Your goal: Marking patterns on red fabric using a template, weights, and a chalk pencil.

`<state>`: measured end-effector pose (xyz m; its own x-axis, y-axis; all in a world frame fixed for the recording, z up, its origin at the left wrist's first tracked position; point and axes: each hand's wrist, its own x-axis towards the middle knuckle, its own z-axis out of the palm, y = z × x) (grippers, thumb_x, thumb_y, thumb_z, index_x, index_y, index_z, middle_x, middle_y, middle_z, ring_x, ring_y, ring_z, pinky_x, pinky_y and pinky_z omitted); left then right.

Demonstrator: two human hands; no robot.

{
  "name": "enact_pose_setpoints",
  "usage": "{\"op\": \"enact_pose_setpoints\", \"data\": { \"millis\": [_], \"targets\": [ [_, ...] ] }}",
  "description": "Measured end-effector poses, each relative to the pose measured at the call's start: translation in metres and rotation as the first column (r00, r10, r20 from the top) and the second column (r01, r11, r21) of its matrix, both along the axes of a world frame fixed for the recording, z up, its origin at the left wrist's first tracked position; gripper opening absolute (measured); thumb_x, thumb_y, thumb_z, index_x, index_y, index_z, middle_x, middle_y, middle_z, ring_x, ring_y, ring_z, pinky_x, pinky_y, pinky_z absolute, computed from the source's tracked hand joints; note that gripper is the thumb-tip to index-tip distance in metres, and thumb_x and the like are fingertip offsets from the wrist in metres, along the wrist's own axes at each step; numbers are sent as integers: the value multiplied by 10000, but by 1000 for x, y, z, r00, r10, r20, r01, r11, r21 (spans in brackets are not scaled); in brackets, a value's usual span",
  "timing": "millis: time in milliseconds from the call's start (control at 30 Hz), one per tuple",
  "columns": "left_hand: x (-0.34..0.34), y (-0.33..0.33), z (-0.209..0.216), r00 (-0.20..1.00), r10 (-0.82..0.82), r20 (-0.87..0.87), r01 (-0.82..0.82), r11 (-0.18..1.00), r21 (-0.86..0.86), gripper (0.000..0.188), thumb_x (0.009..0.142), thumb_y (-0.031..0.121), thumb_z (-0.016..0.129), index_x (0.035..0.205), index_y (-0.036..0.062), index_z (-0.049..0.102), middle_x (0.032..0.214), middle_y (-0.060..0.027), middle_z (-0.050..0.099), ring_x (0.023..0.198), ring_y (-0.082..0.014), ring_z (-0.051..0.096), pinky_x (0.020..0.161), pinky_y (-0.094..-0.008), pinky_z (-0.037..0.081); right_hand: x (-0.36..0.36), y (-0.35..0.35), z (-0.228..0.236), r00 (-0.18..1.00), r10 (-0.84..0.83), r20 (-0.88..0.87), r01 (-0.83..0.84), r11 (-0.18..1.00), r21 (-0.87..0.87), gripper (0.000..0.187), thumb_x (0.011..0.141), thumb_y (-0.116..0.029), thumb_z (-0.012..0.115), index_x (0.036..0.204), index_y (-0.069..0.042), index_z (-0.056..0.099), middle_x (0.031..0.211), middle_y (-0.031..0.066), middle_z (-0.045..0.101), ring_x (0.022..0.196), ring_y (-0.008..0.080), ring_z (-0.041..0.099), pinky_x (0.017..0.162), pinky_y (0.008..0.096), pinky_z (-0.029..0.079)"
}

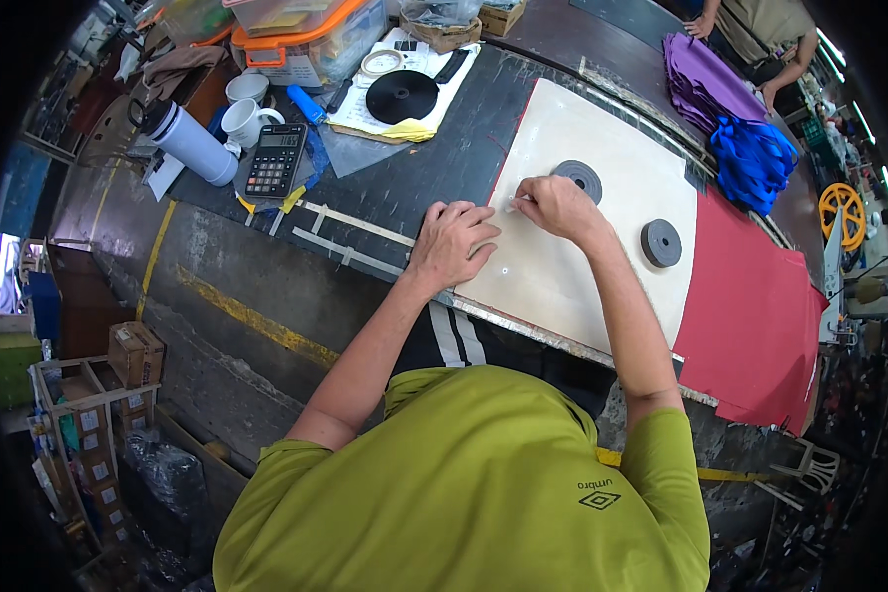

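A large cream sheet [602, 266] lies over red fabric [750, 296] on the dark worktable. My left hand [451, 245] rests at the sheet's left edge, fingers stretched and slightly spread, with nothing in it. Over the sheet, my right hand [555, 207] is closed in a pinch; a small pale tip shows at its fingertips, too small to name. Just beyond that hand sits a dark grey round weight [582, 176] with a centre hole, partly covered by the hand. A second grey round weight [661, 243] stands farther right on the sheet.
At the left are a calculator [275, 163], a lidded tumbler [189, 141] and two white mugs [244, 122]. A black disc [402, 96] lies on papers behind. Far right, purple fabric [705, 79] and blue strips [753, 158] are piled near another person's hand [701, 27].
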<state>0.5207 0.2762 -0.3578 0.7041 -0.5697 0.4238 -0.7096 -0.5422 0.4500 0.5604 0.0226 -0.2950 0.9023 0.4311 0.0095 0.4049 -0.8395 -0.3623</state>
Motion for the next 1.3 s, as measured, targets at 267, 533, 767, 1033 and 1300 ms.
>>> {"op": "enact_pose_setpoints", "data": {
  "millis": [267, 533, 767, 1033, 1300],
  "targets": [
    [1, -1, 1, 1000, 9, -13, -8, 997, 83, 244, 935, 269, 760, 1155, 168, 786, 1477, -57, 665, 1396, -318, 554, 1132, -496, 380, 16, -14, -2, 994, -32, 101, 14, 984, 177, 165, 932, -174, 776, 1033, -46, 803, 958, 165, 801, 900, 360, 778, 828, 465, 600],
    [2, -1, 0, 999, -8, -43, 11, 998, 66, 247, 929, 266, 766, 1155, 168, 787, 1479, -57, 662, 1395, -316, 555, 1138, -507, 378, 17, -13, -5, 982, 50, 183, -45, 999, -28, 113, 925, -166, 767, 981, -73, 798, 963, 118, 812, 903, 349, 776, 825, 463, 595],
    [2, -1, 2, 999, 5, -51, -2, 998, 57, 252, 926, 268, 770, 1156, 166, 788, 1479, -56, 660, 1403, -317, 548, 1145, -513, 372, 31, -11, 5, 999, -19, -44, 12, 987, -160, 218, 944, -243, 781, 1023, -42, 804, 939, 160, 806, 856, 383, 771, 820, 489, 595],
    [22, -11, 6, 989, -18, -145, 25, 999, 42, 431, 917, 263, 780, 1331, 145, 762, 1435, -43, 684, 1324, -275, 576, 1096, -469, 386, 48, -41, 6, 973, -222, 70, 213, 970, 113, 200, 977, -156, 747, 1135, -43, 794, 1065, 197, 792, 950, 341, 762, 833, 447, 582],
    [85, -38, -3, 1000, -13, 9, 13, 998, 56, 303, 915, 268, 770, 1199, 172, 820, 1397, -18, 720, 1295, -241, 601, 1063, -480, 392, 51, -36, 9, 994, -83, 68, 78, 995, 69, 203, 912, -96, 715, 1089, -74, 813, 1010, 189, 802, 939, 384, 770, 865, 488, 604]
  ]
}}
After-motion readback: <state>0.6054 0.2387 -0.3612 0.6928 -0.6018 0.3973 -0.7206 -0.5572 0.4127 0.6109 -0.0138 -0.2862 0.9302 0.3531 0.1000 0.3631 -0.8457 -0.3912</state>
